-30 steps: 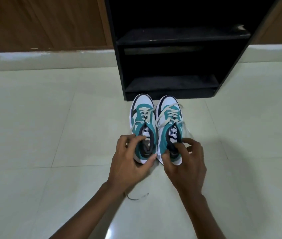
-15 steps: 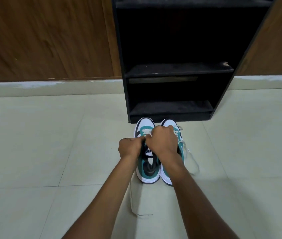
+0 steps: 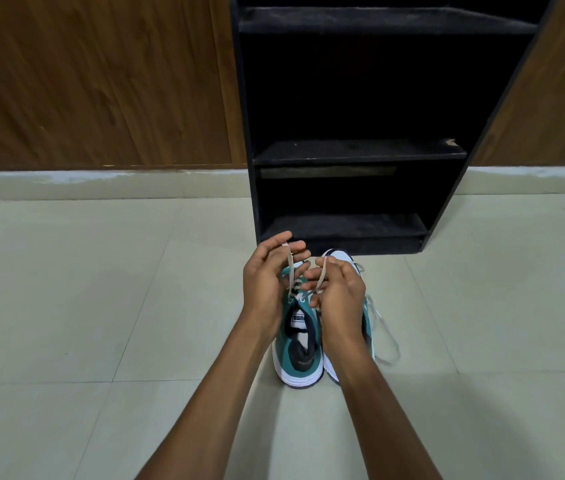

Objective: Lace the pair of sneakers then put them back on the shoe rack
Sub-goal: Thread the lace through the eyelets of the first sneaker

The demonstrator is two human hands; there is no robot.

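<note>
Two teal, white and black sneakers stand side by side on the floor, toes toward the rack. Over the left sneaker (image 3: 300,355), my left hand (image 3: 267,282) pinches one cream lace end (image 3: 289,263) and lifts it. My right hand (image 3: 338,289) holds the other lace end (image 3: 322,271) looped over its fingers. The right sneaker (image 3: 341,256) is mostly hidden under my right hand and forearm; its loose lace (image 3: 385,330) trails on the floor to the right. The black shoe rack (image 3: 353,150) stands just beyond the toes.
The rack's shelves show nothing on them; the lowest shelf (image 3: 343,225) sits near floor level. A wood-panelled wall (image 3: 94,81) runs behind on both sides. Pale floor tiles (image 3: 101,306) spread around the shoes.
My hands have moved from the heels up over the left sneaker's laces and now hold its two lace ends raised. The camera has tilted up, showing more of the rack.
</note>
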